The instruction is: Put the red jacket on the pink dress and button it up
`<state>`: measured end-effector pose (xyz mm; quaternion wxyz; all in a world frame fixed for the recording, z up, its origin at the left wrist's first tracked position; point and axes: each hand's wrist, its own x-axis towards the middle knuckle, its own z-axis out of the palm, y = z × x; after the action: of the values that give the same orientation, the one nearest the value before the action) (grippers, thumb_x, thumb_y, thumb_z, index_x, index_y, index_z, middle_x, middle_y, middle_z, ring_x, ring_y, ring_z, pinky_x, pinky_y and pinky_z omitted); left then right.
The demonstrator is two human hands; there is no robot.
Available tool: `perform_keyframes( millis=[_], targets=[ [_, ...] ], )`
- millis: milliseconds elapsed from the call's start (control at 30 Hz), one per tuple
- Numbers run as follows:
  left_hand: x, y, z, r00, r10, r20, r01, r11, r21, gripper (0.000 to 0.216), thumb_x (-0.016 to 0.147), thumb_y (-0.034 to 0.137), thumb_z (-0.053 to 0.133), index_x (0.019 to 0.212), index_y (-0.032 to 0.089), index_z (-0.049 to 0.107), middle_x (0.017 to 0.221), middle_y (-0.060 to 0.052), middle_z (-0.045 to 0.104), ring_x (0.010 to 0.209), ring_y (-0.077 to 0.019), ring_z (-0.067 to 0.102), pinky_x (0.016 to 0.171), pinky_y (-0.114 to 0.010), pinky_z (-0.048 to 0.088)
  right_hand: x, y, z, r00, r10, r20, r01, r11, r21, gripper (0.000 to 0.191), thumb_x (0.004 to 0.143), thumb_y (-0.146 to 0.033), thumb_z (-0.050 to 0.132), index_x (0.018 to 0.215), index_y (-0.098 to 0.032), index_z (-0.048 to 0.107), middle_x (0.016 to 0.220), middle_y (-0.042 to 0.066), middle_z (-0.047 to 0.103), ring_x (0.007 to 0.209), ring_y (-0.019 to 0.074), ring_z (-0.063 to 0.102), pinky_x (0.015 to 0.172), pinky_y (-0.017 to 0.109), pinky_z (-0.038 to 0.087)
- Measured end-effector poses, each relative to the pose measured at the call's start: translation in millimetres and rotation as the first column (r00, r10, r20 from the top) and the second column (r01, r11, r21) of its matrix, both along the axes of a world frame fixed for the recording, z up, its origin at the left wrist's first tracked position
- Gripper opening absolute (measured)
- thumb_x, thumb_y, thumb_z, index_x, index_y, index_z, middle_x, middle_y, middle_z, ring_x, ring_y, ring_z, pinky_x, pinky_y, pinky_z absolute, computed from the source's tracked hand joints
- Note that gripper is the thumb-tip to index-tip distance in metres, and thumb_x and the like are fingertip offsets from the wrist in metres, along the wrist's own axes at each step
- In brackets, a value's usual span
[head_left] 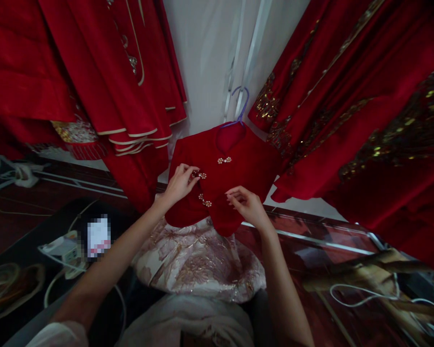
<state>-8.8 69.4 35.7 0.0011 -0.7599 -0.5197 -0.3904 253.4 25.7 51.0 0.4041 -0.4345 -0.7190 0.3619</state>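
Note:
A small red velvet jacket (pixel 246 166) hangs on a purple hanger (pixel 241 108) in front of me. Three pearl clasps run down its front. My left hand (pixel 181 183) pinches the middle clasp (pixel 201 175) with closed fingers. My right hand (pixel 246 205) grips the jacket's front edge, just right of the lowest clasp (pixel 205 200). Below the jacket spreads a pale pink embroidered skirt (pixel 198 260).
Red garments with gold trim hang at the left (pixel 94 72) and at the right (pixel 365 106). A white wall (pixel 210 53) stands behind. A power strip with white cables (pixel 63 250) lies on the dark floor at the left. More cable (pixel 358 296) lies at the right.

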Motion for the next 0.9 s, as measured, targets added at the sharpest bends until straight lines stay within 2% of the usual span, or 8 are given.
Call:
perform_keyframes(
  millis=[100, 233, 500, 667, 800, 900],
  targets=[
    [-10, 15, 13.8, 0.979, -0.072, -0.191, 0.076, 0.997, 0.015, 0.023, 0.089, 0.033, 0.055, 0.108, 0.023, 0.064, 0.103, -0.007, 0.050, 0.095, -0.0205, 0.049, 0.084, -0.034, 0.046, 4, 1, 1.1, 1.000, -0.013, -0.013, 0.013, 1.000, -0.001, 0.017, 0.085, -0.033, 0.058, 0.095, -0.021, 0.064, 0.082, 0.004, 0.070, 0.072, 0.0146, 0.068, 0.062, 0.025, 0.055],
    [-13, 27, 25.6, 0.928, -0.194, -0.317, 0.203, 0.979, -0.006, 0.020, 0.089, 0.034, 0.054, 0.099, 0.021, 0.067, 0.102, -0.007, 0.049, 0.094, -0.0211, 0.046, 0.085, -0.035, 0.044, 7, 1, 0.8, 1.000, -0.013, -0.020, 0.013, 1.000, 0.004, 0.017, 0.084, -0.032, 0.058, 0.095, -0.020, 0.064, 0.082, 0.004, 0.069, 0.071, 0.0143, 0.067, 0.061, 0.025, 0.055],
    [-15, 44, 33.3, 0.857, -0.270, -0.439, 0.259, 0.962, -0.086, 0.019, 0.087, 0.032, 0.056, 0.097, 0.018, 0.063, 0.104, -0.009, 0.052, 0.099, -0.0233, 0.045, 0.090, -0.037, 0.038, 14, 1, 3.5, 1.000, -0.022, -0.021, 0.022, 1.000, 0.005, 0.018, 0.086, -0.034, 0.057, 0.095, -0.020, 0.064, 0.084, 0.004, 0.070, 0.070, 0.0141, 0.067, 0.062, 0.026, 0.055],
    [-14, 42, 41.7, 0.828, -0.298, -0.475, 0.278, 0.954, -0.114, 0.017, 0.088, 0.033, 0.053, 0.092, 0.017, 0.059, 0.100, -0.008, 0.056, 0.095, -0.0222, 0.047, 0.087, -0.036, 0.037, 15, 0, 5.2, 1.000, -0.006, -0.020, 0.006, 1.000, 0.002, 0.018, 0.086, -0.034, 0.057, 0.095, -0.019, 0.063, 0.083, 0.004, 0.068, 0.071, 0.0141, 0.067, 0.064, 0.026, 0.055],
    [-11, 39, 49.5, 0.794, -0.336, -0.507, 0.318, 0.940, -0.125, 0.014, 0.091, 0.026, 0.045, 0.089, 0.018, 0.057, 0.089, -0.005, 0.059, 0.090, -0.0195, 0.050, 0.094, -0.037, 0.032, 15, 0, 6.0, 1.000, -0.010, -0.008, 0.010, 1.000, 0.002, 0.017, 0.086, -0.032, 0.057, 0.094, -0.019, 0.063, 0.082, 0.004, 0.068, 0.071, 0.0140, 0.067, 0.065, 0.026, 0.054],
    [-10, 38, 52.5, 0.770, -0.317, -0.553, 0.313, 0.944, -0.105, 0.017, 0.089, 0.032, 0.051, 0.095, 0.018, 0.057, 0.094, -0.006, 0.059, 0.093, -0.0213, 0.049, 0.093, -0.038, 0.032, 16, 0, 5.4, 1.000, -0.010, 0.002, 0.010, 1.000, 0.001, 0.017, 0.086, -0.033, 0.056, 0.095, -0.020, 0.063, 0.082, 0.004, 0.068, 0.072, 0.0142, 0.066, 0.065, 0.026, 0.054]
  ],
)
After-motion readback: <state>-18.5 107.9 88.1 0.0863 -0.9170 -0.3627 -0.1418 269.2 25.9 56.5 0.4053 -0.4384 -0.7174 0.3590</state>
